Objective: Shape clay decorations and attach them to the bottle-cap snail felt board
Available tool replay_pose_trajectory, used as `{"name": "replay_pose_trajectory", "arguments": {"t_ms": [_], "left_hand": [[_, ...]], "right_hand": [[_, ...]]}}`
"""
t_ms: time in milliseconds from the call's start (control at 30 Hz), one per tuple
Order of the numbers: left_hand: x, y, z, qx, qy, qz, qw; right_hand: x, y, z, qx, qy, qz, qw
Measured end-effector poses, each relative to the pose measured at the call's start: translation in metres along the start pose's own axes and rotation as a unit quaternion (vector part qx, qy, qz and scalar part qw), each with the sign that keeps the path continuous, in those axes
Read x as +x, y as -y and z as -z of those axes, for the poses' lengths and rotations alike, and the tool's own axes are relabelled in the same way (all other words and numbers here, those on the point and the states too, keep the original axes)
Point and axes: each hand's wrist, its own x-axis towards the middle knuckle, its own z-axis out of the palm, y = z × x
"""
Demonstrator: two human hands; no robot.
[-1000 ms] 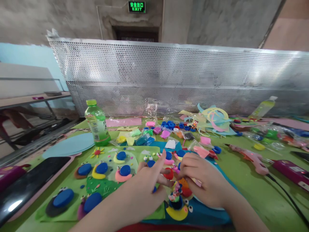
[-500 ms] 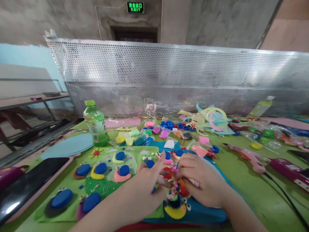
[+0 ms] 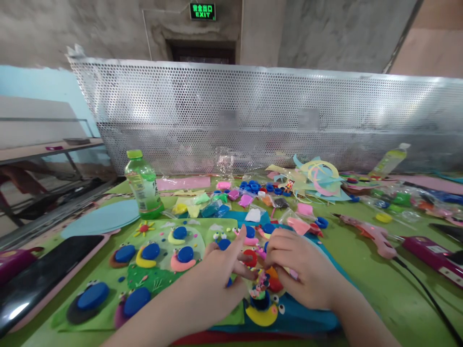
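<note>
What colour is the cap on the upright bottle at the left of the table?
The cap is bright green, seen best in the head view.

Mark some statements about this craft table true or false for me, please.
1. The green bottle stands upright. True.
2. The exit sign glows red. False: it glows green.
3. The left hand is holding the green bottle. False: it is over the craft work, close to the right hand.
4. The pink tool with the black cord lies to the right of both hands. True.
5. The phone lies under the right hand. False: it lies at the far left.
</note>
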Motion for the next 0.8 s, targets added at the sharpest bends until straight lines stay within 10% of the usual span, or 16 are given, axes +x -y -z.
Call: {"name": "replay_pose_trajectory", "arguments": {"t_ms": [800], "left_hand": [[-0.0030,-0.0030,0.0008,0.001,-0.011,0.026,1.000]], "right_hand": [[0.0005,0.0029,-0.0011,-0.006,0.000,0.025,1.000]]}}
